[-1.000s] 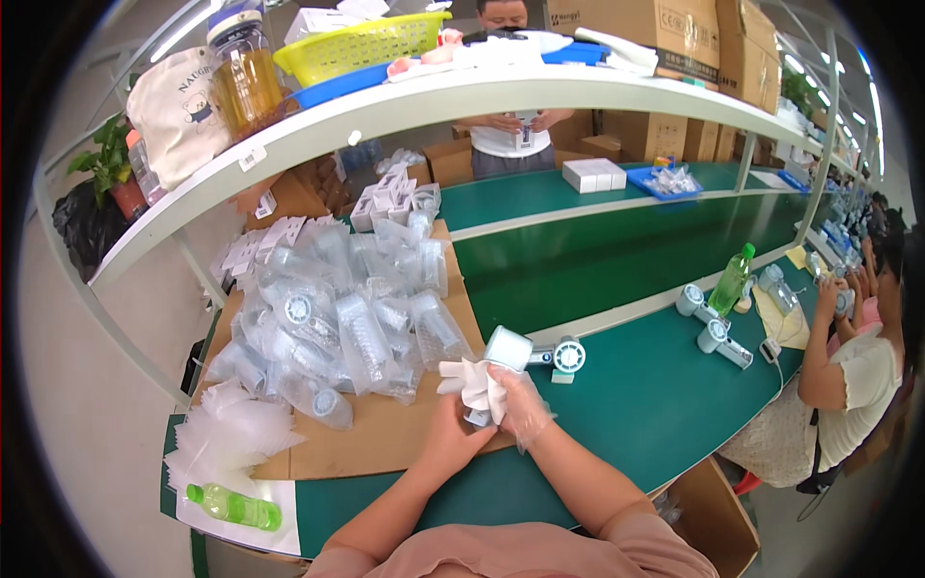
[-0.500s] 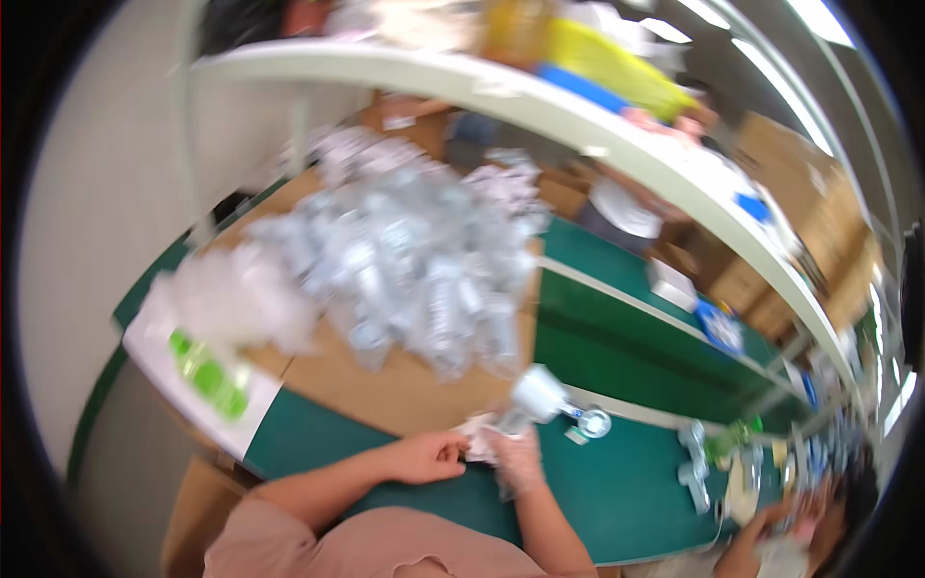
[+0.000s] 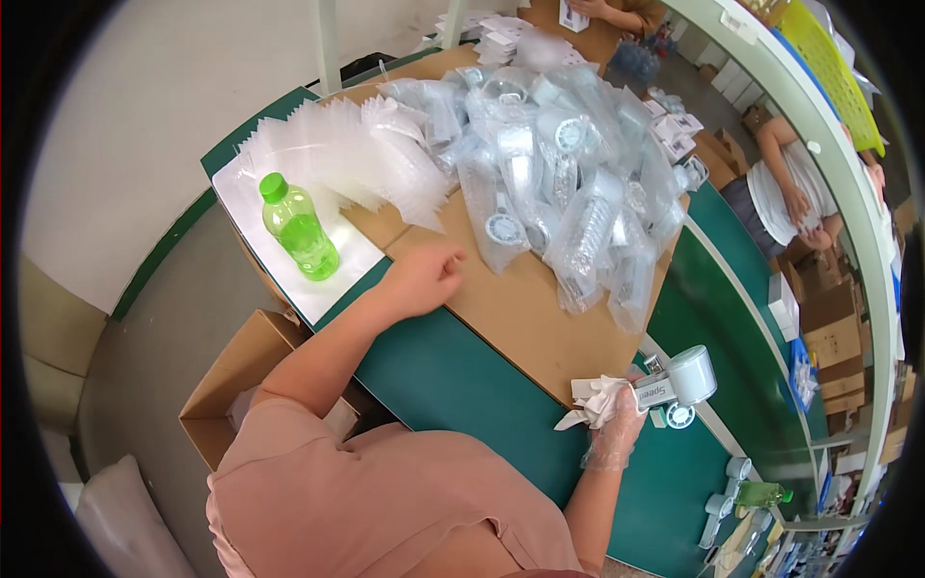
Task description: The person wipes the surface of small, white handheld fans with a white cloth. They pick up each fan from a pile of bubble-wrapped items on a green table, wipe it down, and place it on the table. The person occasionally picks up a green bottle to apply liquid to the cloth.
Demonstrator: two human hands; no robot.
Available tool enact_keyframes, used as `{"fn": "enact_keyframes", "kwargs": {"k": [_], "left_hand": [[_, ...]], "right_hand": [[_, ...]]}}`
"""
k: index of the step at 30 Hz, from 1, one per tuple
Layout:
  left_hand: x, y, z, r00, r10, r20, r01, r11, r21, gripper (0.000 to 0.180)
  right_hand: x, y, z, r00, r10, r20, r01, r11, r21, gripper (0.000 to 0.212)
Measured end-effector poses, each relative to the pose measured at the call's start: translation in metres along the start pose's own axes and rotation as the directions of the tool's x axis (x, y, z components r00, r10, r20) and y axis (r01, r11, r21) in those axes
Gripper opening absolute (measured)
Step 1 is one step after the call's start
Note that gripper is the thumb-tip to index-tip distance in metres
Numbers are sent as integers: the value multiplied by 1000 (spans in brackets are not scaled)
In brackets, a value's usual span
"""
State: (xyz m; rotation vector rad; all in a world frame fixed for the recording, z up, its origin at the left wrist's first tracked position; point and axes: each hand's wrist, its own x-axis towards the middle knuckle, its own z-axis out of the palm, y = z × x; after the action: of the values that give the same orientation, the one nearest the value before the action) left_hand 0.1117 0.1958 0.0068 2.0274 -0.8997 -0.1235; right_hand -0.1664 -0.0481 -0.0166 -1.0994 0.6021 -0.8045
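My right hand [image 3: 617, 424], in a thin clear plastic glove, is closed round the grey handle of a white shower head [image 3: 692, 375]. Crumpled white tissue [image 3: 601, 401] is bunched in the same grip. Beside the shower head is a small round white piece with a blue ring [image 3: 680, 415]. My left hand [image 3: 424, 277] is over the brown cardboard sheet [image 3: 511, 313], its fingers curled in and nothing visible in them. Just beyond it lie a fan of clear bubble bags [image 3: 337, 154] and a heap of bagged shower heads [image 3: 568, 183].
A green-capped bottle [image 3: 301, 231] lies on white paper at the left. An open carton [image 3: 231, 376] stands below the table edge. More shower heads [image 3: 718, 508] and a green bottle [image 3: 761, 494] lie at the lower right. Two people work across the table beneath a shelf [image 3: 819, 135].
My left hand has moved away from the right one, up and left toward the bubble bags. The right hand keeps the shower head and tissue. The view has swung left.
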Motion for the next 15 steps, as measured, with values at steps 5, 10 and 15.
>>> {"fn": "enact_keyframes", "kwargs": {"k": [5,10,15], "left_hand": [[-8,-2,5,991,-133,-6,133,991,13,25],[-20,-6,-7,988,-133,-83,133,991,-4,26],[-6,-6,-14,839,-290,-460,269,957,-111,34]], "right_hand": [[6,7,-28,987,-125,104,105,979,174,54],[0,-16,-16,975,-208,83,209,978,-8,50],[-7,-25,1,979,-201,23,202,978,-55,60]]}}
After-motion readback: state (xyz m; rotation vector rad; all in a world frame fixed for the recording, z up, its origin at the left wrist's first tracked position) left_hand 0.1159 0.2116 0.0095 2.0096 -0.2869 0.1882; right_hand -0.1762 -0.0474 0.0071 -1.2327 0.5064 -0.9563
